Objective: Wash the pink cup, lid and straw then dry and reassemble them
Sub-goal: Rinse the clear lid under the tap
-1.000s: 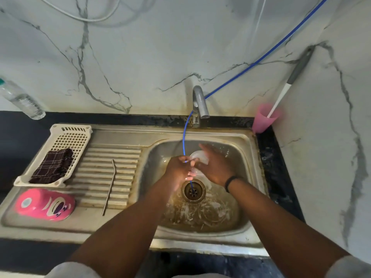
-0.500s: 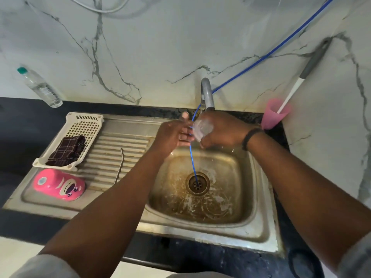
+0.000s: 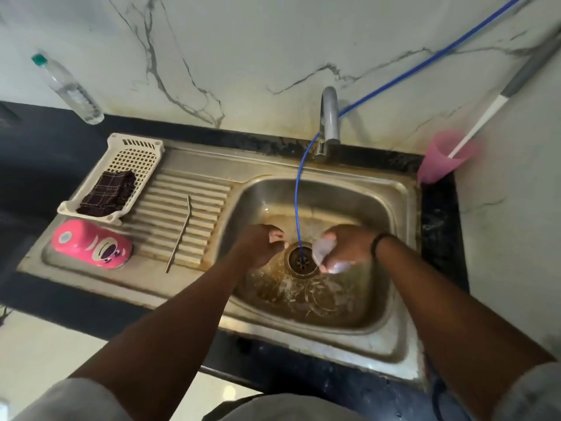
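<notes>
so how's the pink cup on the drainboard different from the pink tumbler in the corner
The pink cup lies on its side and is opaque hot pink with a cartoon face. The pink tumbler stands leaning, is plain, paler and translucent, and holds a long-handled brush. Neither is in a hand.

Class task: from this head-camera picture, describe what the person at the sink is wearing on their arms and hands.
Both forearms are bare. The left hand has no glove, ring or band that can be seen. The right hand is also ungloved, and a thin black band circles its wrist. At the bottom edge, light grey sleeves cover the upper arms on both sides.
</notes>
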